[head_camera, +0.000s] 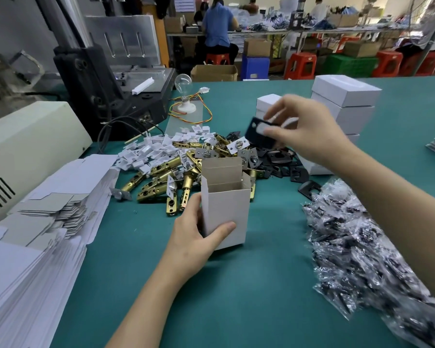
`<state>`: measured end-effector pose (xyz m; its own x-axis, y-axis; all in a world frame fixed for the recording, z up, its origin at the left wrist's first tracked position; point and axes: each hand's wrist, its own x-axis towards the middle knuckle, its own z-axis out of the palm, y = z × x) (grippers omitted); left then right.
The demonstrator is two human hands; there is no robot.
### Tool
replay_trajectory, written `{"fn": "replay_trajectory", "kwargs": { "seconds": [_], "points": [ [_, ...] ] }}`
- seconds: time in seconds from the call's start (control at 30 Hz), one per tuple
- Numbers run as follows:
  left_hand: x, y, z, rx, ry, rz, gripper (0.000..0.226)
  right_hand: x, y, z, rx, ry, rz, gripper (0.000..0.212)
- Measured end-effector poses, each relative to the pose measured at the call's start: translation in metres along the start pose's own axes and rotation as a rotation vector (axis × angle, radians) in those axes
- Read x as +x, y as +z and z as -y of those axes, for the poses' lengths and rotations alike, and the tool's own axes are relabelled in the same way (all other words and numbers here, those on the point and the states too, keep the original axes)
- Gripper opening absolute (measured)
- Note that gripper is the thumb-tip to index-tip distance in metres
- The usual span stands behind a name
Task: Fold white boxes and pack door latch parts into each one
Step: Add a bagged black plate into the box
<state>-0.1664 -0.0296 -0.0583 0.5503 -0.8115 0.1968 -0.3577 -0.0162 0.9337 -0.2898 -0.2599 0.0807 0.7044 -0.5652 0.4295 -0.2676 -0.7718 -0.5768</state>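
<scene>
My left hand [196,237] grips an upright, open-topped white box [226,209] standing on the green table; its grey inside flaps stick up. My right hand [304,126] hovers above and behind the box, pinching a black strike plate [256,133] with a rounded cut-out. Brass latch bodies [161,182] lie heaped behind the box, with more black plates [284,164] to their right and small white plastic pieces [151,151] to their left.
Flat white box blanks [35,237] are stacked at the left. Clear bags of dark screws [357,249] lie piled at the right. Closed white boxes [347,104] stand stacked at the back right. A dark machine [106,79] and a bulb on a base [185,96] stand behind the parts.
</scene>
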Motion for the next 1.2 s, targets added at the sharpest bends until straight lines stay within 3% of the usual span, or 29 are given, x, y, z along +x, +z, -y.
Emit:
{"fn": "replay_trajectory", "kwargs": {
  "seconds": [0.13, 0.33, 0.47, 0.73, 1.03, 1.2],
  "points": [
    [0.0, 0.001, 0.0, -0.007, 0.012, -0.017, 0.055, -0.012, -0.014, 0.046, 0.152, -0.297, 0.112, 0.013],
    [-0.002, 0.0, 0.001, 0.028, 0.038, -0.025, 0.053, -0.021, -0.007, 0.069, -0.316, -0.462, 0.374, 0.027],
    [-0.003, 0.0, 0.002, 0.061, 0.048, -0.014, 0.049, -0.023, 0.003, 0.074, -0.404, -0.473, 0.481, 0.03],
    [-0.002, 0.001, 0.002, 0.057, 0.064, 0.005, 0.048, -0.021, 0.016, 0.074, -0.175, -0.363, 0.687, 0.035],
    [-0.001, 0.001, 0.001, -0.013, 0.026, 0.011, 0.046, -0.026, 0.033, 0.073, -0.102, -0.299, 0.693, 0.038],
    [0.0, 0.0, 0.0, -0.032, 0.027, 0.024, 0.052, -0.023, 0.006, 0.064, 0.023, -0.273, 0.458, 0.02]
  ]
}}
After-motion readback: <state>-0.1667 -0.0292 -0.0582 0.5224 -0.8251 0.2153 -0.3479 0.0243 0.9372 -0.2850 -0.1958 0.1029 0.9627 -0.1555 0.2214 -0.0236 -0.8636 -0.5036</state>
